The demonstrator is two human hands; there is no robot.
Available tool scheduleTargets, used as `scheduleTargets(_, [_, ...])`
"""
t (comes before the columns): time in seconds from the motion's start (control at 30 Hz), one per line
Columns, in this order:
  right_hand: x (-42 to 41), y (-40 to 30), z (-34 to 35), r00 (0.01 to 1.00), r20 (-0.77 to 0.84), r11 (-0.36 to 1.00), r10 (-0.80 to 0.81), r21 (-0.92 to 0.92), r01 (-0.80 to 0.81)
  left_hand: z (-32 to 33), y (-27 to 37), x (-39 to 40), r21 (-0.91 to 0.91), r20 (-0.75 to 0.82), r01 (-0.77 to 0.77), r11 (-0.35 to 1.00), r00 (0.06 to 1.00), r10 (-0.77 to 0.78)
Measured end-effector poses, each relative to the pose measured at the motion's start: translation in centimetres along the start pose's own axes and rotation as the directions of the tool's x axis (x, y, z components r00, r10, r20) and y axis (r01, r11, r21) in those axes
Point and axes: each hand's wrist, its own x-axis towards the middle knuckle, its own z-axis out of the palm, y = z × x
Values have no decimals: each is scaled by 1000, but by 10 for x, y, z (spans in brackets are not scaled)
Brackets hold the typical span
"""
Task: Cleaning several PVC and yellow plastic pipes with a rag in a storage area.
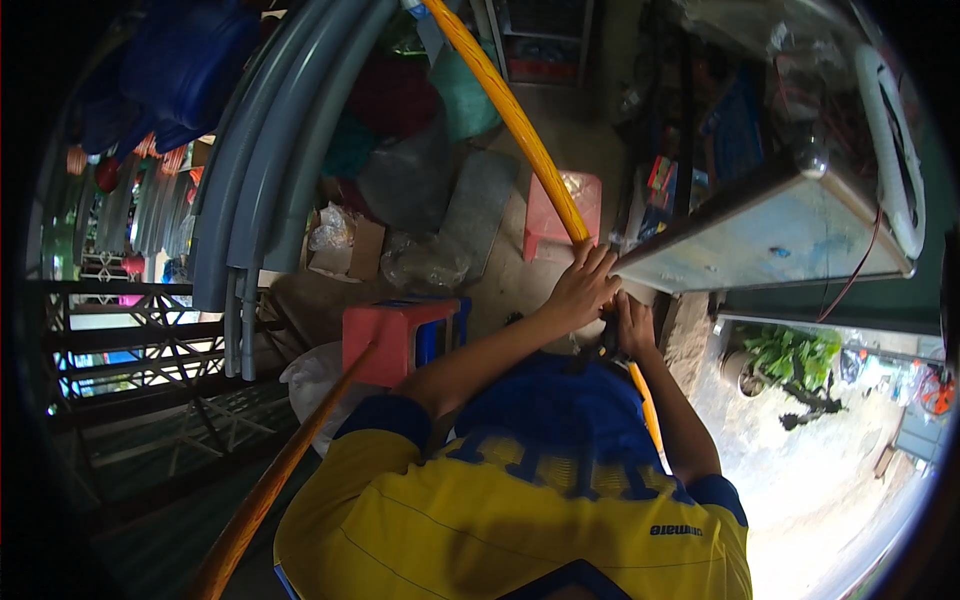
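A long yellow-orange pole with a wood-grain pattern [525, 135] runs from the top edge down to my hands. My left hand [585, 289] lies over its lower part with the fingers curled around it. Close beside it, my right hand [634, 326] is closed on a small dark object [609, 331], partly hidden by the fingers; its kind cannot be told. Below my hands, a yellow-orange length [649, 412] shows between my shirt and right forearm; whether it is the same pole is hidden. Another wood-patterned pole [289, 454] slants at the lower left.
Red plastic stools stand ahead [536, 202] and to the left [364, 341]. Grey pipes [274, 142] hang at upper left, near an open cardboard box [366, 247]. A metal-edged panel [772, 240] juts in at right, above a potted plant [787, 352].
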Motion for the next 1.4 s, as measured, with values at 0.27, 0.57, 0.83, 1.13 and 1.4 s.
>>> scheduleTargets(0.27, [0,-38,-21,911,355,977,211,-65,-201,-34,-36,-47,-210,-433,310,927,821,-373])
scheduleTargets(0.57, [-3,-21,7,935,353,974,-43,-195,118,-129,-82,-64,-941,-35,-330,-75,314,-949])
scheduleTargets(0.83, [30,-30,29,804,584,843,-111,-373,387,-145,-58,-84,-897,184,-369,-245,193,-964])
scheduleTargets(1.13, [50,-11,56,664,748,844,9,-362,395,-149,-39,-130,-971,-153,-182,155,-24,-988])
scheduleTargets(1.4, [63,36,59,670,740,963,50,-212,163,-124,-24,-202,-937,-348,87,339,-329,-878])
